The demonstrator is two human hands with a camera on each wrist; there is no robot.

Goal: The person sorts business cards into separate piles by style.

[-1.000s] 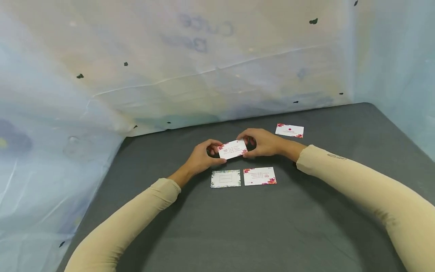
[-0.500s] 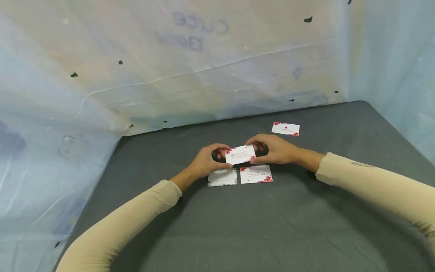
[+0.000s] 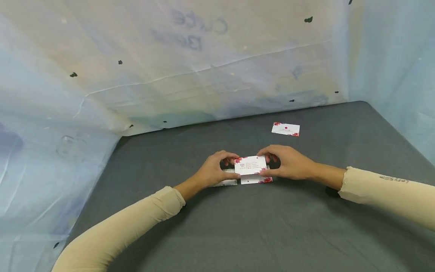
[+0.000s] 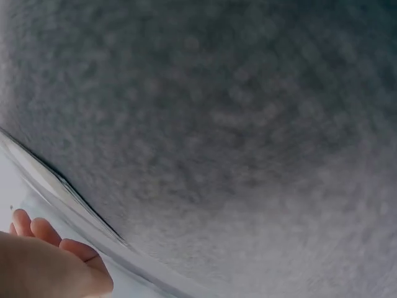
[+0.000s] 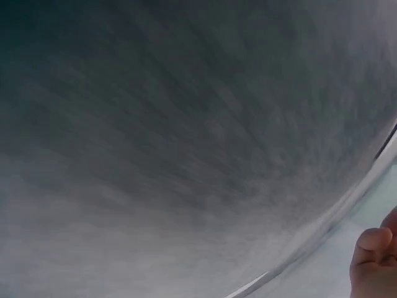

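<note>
Held business card (image 3: 250, 165) sits dead centre between both hands, long axis running 9-to-3 across the head view, print side up. Left hand (image 3: 215, 174) pinches its 9 o'clock short edge, fingers curled over the far side, thumb on the near side. Right hand (image 3: 289, 163) pinches the 3 o'clock short edge the same way. Both hands equally near; neither has the lead.

Card hovers low over, or maybe touching, a second floral card (image 3: 255, 180) lying flat on the grey bench (image 3: 306, 226) at 6 o'clock of it. The lower card's long axis also runs 9-to-3, so the two are near parallel, the held one offset toward 12. Only the lower card's near strip shows; cannot tell whether there is contact.

A green-bordered card (image 3: 227, 183) lies just beside at 9 o'clock of the lower card, mostly hidden by the left hand. Another floral card (image 3: 286, 129) lies well apart at 1 o'clock, slightly tilted.

Wrist views show only blurred grey bench surface and fingertips (image 4: 37, 231); no card visible there. Pale plastic sheeting (image 3: 170, 75) backs the bench.
</note>
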